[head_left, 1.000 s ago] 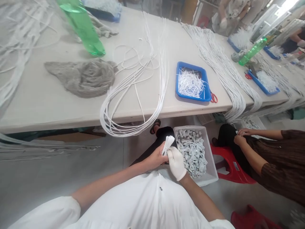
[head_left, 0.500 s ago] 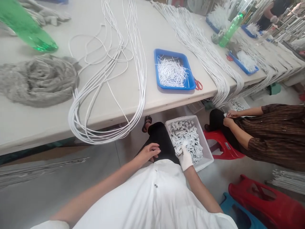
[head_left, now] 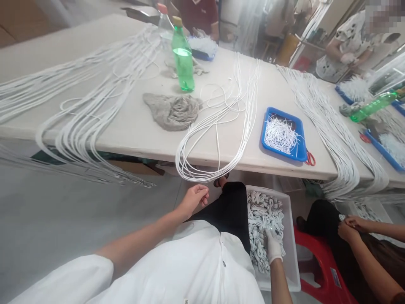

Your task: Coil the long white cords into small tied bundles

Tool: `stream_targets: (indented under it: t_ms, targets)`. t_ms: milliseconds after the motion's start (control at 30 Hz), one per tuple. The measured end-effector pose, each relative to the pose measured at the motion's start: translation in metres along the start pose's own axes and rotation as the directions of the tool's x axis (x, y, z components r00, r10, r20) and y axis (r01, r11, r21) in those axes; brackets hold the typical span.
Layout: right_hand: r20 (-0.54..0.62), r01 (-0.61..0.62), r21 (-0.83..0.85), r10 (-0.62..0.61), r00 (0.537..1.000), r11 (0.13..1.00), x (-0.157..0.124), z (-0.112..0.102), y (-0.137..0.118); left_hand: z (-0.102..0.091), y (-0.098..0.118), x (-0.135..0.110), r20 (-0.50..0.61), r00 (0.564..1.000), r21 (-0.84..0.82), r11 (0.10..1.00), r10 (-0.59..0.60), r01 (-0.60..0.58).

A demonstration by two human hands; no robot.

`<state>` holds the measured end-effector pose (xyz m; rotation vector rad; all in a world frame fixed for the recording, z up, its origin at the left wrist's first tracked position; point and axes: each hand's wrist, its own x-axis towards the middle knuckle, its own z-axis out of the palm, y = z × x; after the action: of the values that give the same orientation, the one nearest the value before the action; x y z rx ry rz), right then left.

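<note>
My bare left hand (head_left: 195, 198) is raised over my lap, just below a hanging loop of white cords (head_left: 218, 174). Its fingers are curled and the thumb lies against the index finger, with nothing visible in them. My right hand (head_left: 272, 245), in a white glove, reaches down into a white plastic bin (head_left: 294, 253) on my right. Its fingertips touch folded bundles of cord (head_left: 264, 207) and look slightly apart; the bundles partly hide them. The cord loop lies on the table, its bend hanging over the front edge.
On the table are a grey cloth (head_left: 177, 110), a green bottle (head_left: 183, 63), a blue tray (head_left: 304, 147) of cord offcuts and red-handled scissors (head_left: 310, 158). More cords (head_left: 85, 122) drape over the edge. A co-worker's hands (head_left: 349, 226) and a red stool (head_left: 319, 253) are at right.
The view has swung left, bringing more of the table's left side in. My left hand has risen toward the cord loop and its fingers have closed. My right hand stays in the bin.
</note>
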<state>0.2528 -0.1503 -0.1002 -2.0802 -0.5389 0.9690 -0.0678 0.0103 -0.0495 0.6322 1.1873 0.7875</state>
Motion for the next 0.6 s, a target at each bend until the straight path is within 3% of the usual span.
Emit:
stream_targets:
  t_ms: [167,367,433,500,567,600]
  targets:
    - [0.245,0.067,0.072,-0.083,0.966,0.995,0.012,0.054,-0.030,-0.013,0.002,0.013,0.003,0.999,-0.076,0.996,-0.040,0.040]
    - [0.440,0.399,0.050,-0.379,0.814,0.915,-0.021,0.099,-0.088,-0.013,0.002,0.012,0.098,0.994,-0.125,0.992,0.042,-0.030]
    - [0.454,0.598,0.004,-0.534,0.713,0.802,-0.037,0.112,-0.111,-0.013,-0.001,0.007,0.118,0.992,-0.124,0.992,0.042,-0.027]
    - [0.450,0.789,-0.039,-0.694,0.562,0.614,-0.049,0.128,-0.139,-0.013,-0.004,0.004,0.112,0.993,-0.127,0.991,0.043,-0.029]
    - [0.447,0.904,-0.080,-0.796,0.408,0.419,-0.054,0.152,-0.167,-0.013,-0.005,0.004,0.100,0.994,-0.132,0.991,0.047,-0.034]
    - [0.463,0.932,-0.121,-0.811,0.357,0.341,-0.054,0.165,-0.180,-0.012,-0.006,0.005,0.095,0.994,-0.133,0.990,0.047,-0.034]
